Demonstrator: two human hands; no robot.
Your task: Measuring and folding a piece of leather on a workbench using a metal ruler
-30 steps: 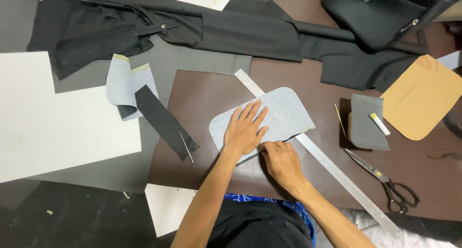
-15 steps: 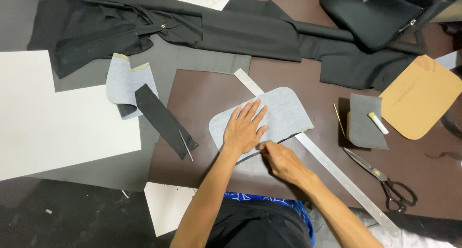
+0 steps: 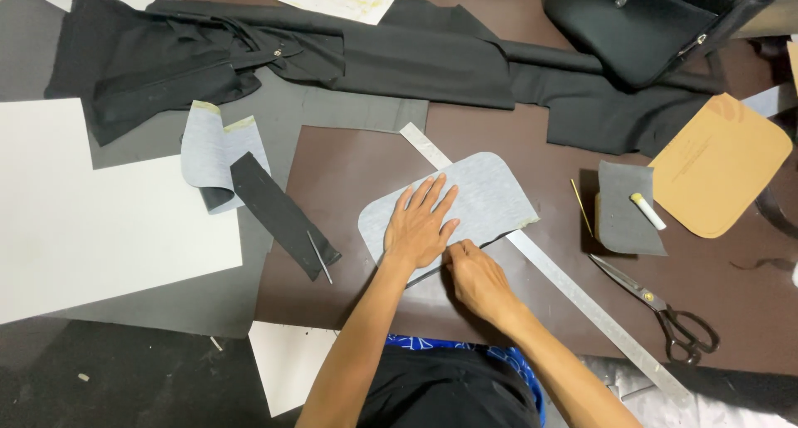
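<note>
My left hand (image 3: 421,224) lies flat with fingers spread on a grey rounded pattern piece (image 3: 495,191), pressing it onto a dark brown leather sheet (image 3: 332,187). My right hand (image 3: 475,277) rests at the piece's lower edge just beside the left hand. Its fingertips are bunched against that edge, and whether they pinch a small tool is hidden. A long metal ruler (image 3: 582,299) runs diagonally under the grey piece and out to the lower right.
Scissors (image 3: 657,307) lie right of the ruler. A dark grey piece with a white chalk stick (image 3: 647,210) and a tan rounded template (image 3: 719,166) sit at right. Black cloth (image 3: 416,58) and a black bag (image 3: 640,21) are behind, with a white card (image 3: 100,220) and a black strip (image 3: 278,212) at left.
My right hand has crept a little to the left along the grey piece's lower edge, closer to my left hand. The left hand stays flat in place.
</note>
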